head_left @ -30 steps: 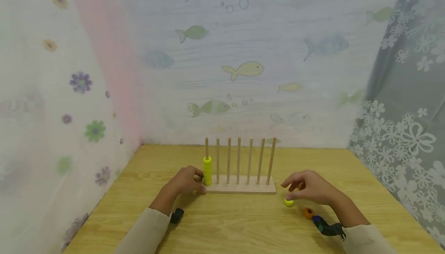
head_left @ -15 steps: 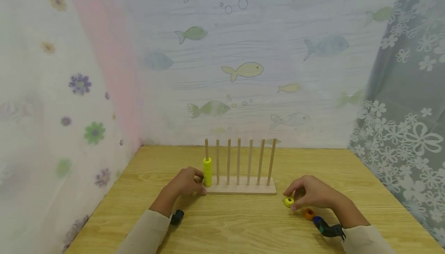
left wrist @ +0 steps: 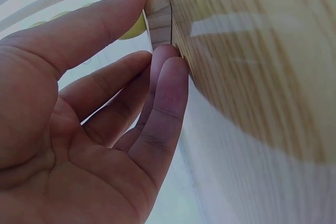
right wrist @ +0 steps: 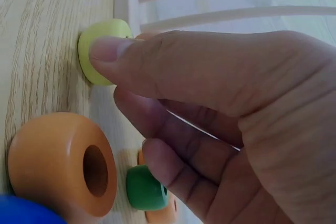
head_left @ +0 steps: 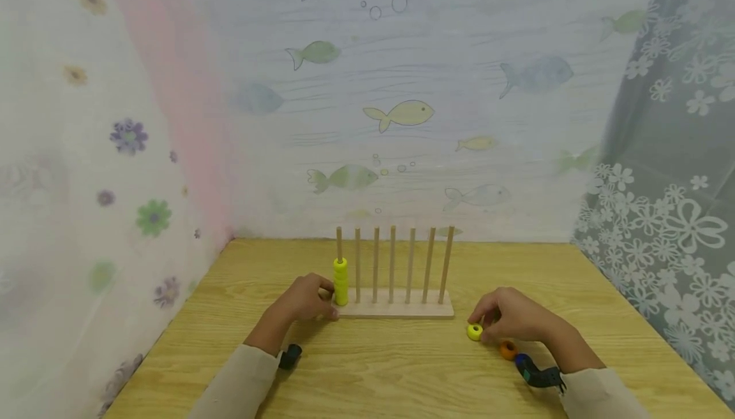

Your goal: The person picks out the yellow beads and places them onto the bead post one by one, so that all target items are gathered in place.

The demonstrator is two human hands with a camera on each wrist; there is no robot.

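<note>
A pale wooden stand (head_left: pixel 396 311) with a row of upright pegs stands on the table. A stack of yellow beads (head_left: pixel 341 284) fills the lower part of its leftmost peg. At that end my left hand (head_left: pixel 307 298) grips the base, thumb at the front edge and fingers against the end, as the left wrist view shows. Right of the stand, a yellow bead (head_left: pixel 475 332) sits on the table, its hole facing up. My right hand (head_left: pixel 519 316) pinches this bead between thumb and fingers; the thumb pad covers part of it in the right wrist view.
An orange bead (head_left: pixel 508 350) lies near the right wrist, with a blue bead (right wrist: pixel 26 211) beside it. Under the right hand are a green bead (right wrist: pixel 146 188) and another orange bead (right wrist: pixel 164 214). A fish-patterned curtain (head_left: pixel 402 151) hangs behind the table.
My right hand has shifted from over the yellow bead to its sides, with thumb and fingers now around it. The left hand stays at the stand's end.
</note>
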